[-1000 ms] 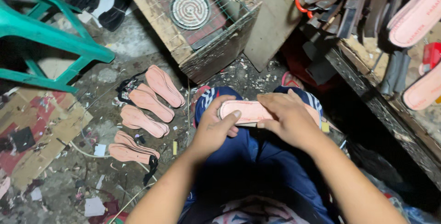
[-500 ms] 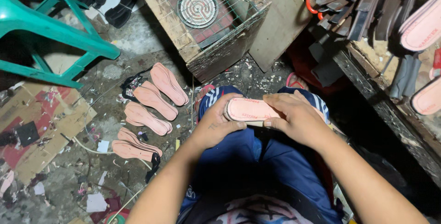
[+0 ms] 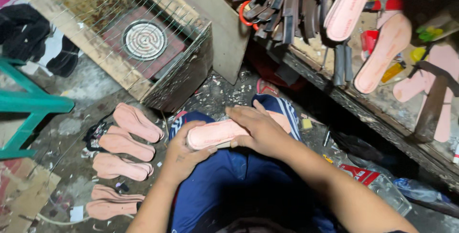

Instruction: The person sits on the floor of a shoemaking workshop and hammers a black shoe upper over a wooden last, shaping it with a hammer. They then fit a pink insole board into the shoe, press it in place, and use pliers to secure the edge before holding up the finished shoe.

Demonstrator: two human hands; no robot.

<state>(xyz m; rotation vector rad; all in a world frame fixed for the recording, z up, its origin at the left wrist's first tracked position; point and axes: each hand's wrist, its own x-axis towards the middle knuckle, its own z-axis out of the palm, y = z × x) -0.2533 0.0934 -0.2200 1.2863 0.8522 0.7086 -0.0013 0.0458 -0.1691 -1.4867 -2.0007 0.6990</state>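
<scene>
A pink shoe sole (image 3: 215, 133) lies across my lap, over my blue trousers. My left hand (image 3: 184, 154) grips its near end from below, thumb on the edge. My right hand (image 3: 258, 128) lies flat over the sole's far part and presses down on it, hiding that end. Several more pink soles (image 3: 125, 143) are laid out in pairs on the floor to my left.
A wooden box with wire mesh (image 3: 138, 42) holds a round coil heater (image 3: 144, 39). A green plastic stool (image 3: 28, 104) stands at the left. On the right, a wooden bench (image 3: 373, 104) carries dark straps (image 3: 282, 3), pink soles (image 3: 377, 56) and tools. The floor is littered.
The view has swung right and closer. Both hands still hold the pink sole on my lap; my right hand has slid further over it.
</scene>
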